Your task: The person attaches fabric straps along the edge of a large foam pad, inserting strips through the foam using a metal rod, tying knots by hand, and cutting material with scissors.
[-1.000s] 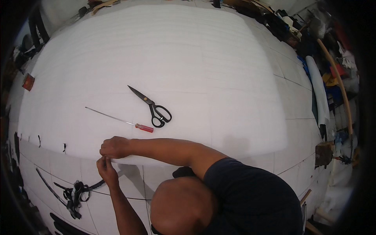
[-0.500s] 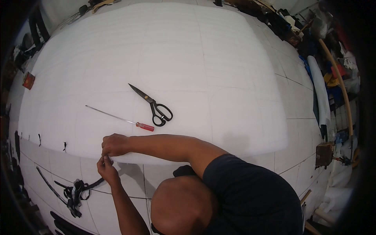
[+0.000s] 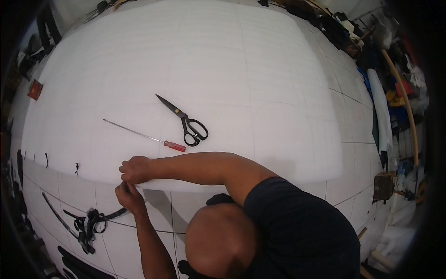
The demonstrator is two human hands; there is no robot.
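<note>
A large white, slightly see-through sheet (image 3: pixel 204 56) lies spread over the floor. At its near edge my right hand (image 3: pixel 137 169) is closed, knuckles up, resting on the sheet. Just below it, at the edge, my left hand (image 3: pixel 130 197) pinches with its fingertips close to the right one's. Whatever is between the fingers is too small and hidden to make out. Small black knotted ties (image 3: pixel 77 168) hang along the same edge to the left. Farther in on the sheet lie black-handled scissors (image 3: pixel 188 123) and a screwdriver (image 3: pixel 174 146) with a red handle.
A tangle of black straps (image 3: pixel 88 225) lies on the tiled floor (image 3: pixel 357 153) at lower left. By the sheet's left edge stands a small red tin (image 3: pixel 35 89). Along the right side are a white roll (image 3: pixel 381 107), a long wooden pole (image 3: pixel 403 93) and a brown box (image 3: pixel 384 187).
Both hands stay together at the sheet's edge, with only a slight shift of the fingers. The whole view has moved a little; scissors and screwdriver lie as before.
</note>
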